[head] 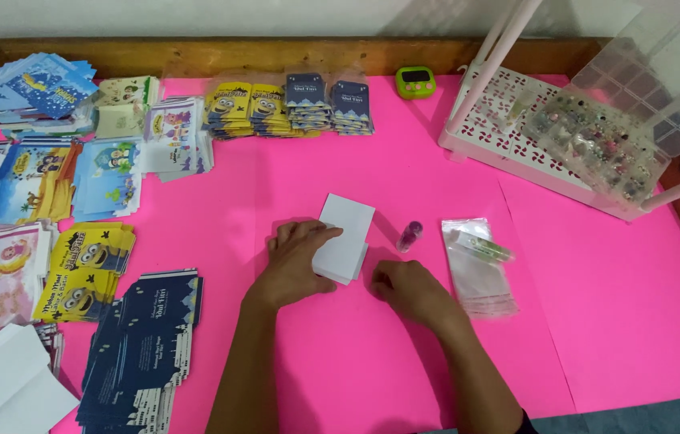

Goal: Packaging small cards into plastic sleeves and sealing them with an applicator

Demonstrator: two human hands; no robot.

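At the middle of the pink tabletop (613, 321) I see a small stack of white cards (345, 237), its long axis running away from me and leaning slightly right. My left hand (296, 261) lies flat on its near left corner, fingers spread loosely over the top card. My right hand (408, 289) rests on the tabletop just right of the stack, curled shut; whether it pinches anything I cannot tell, since the fingers tuck under.

Just beyond that hand stands a small purple bottle (410, 235), and beside it lies a clear plastic sleeve (480, 273) with a thin tube (480, 243) on its far end. A white rack (516, 120) carrying a clear compartment box (613, 133) fills the far right corner. A green timer (415, 81) sits at the far edge. Printed envelope stacks (287, 104) line the far and left sides, several cut off by the frame; dark blue envelopes (143, 345) fan out near my left forearm.
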